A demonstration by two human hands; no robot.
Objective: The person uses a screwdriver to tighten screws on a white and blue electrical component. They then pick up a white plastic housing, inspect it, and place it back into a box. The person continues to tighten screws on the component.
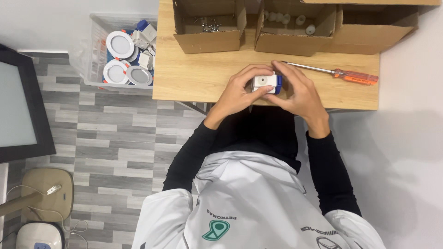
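Both hands meet over the near edge of a wooden table. Between them is a small white box-shaped part with a blue end and a round hole on its upper face. My left hand wraps its left side, thumb beneath and fingers over the top. My right hand grips the blue right end, fingers curled across the top. The part sits just above or on the tabletop; I cannot tell which.
An orange-handled screwdriver lies on the table to the right. At the table's far edge stand open cardboard boxes: one with screws, one with small white parts. A clear bin of round white lamps stands on the floor at left.
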